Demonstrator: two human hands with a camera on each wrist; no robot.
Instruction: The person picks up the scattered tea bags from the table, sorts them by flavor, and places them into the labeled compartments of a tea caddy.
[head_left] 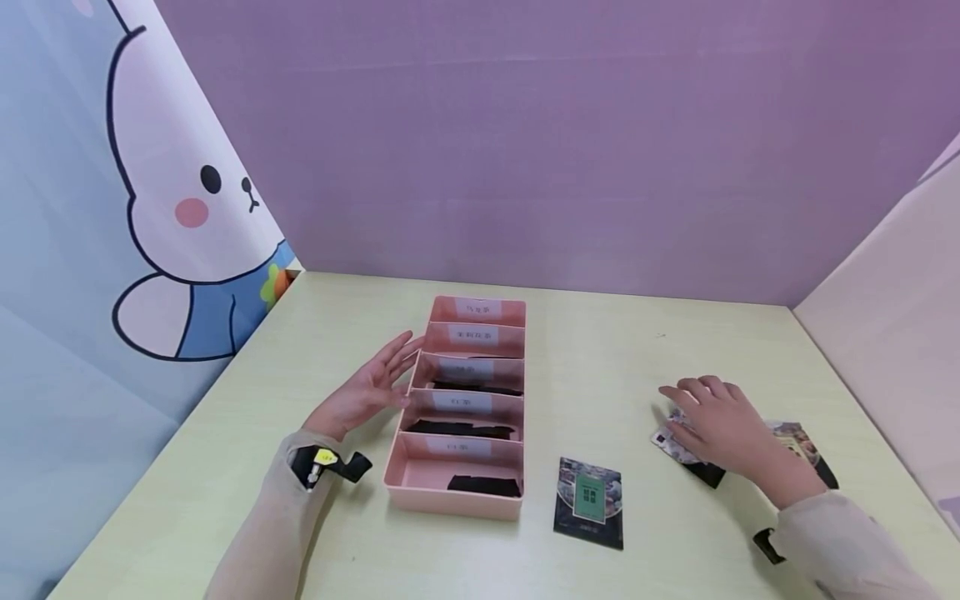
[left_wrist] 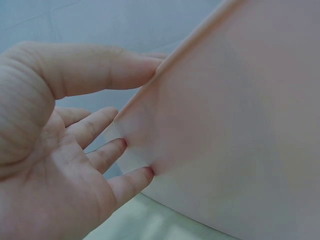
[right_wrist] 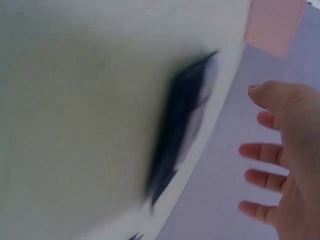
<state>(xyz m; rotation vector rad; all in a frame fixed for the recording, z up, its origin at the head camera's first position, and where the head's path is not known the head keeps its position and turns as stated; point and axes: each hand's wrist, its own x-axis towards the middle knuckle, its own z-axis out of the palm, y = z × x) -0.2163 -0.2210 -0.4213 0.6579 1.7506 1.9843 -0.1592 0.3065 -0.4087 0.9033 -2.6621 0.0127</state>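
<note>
A long pink divided box stands on the table, its compartments marked with white labels. My left hand is at the box's left side, fingers spread. In the left wrist view its fingertips touch the box wall and the thumb lies at the rim. My right hand hovers over a dark packet with a pale patterned part, partly hidden beneath it. Its fingers are loosely bent and hold nothing in the right wrist view, where a dark packet lies apart from them.
Between box and right hand lies a black packet with a green label. Another dark packet is partly behind the right wrist. Black packets sit in several compartments. A purple backdrop rises behind the table.
</note>
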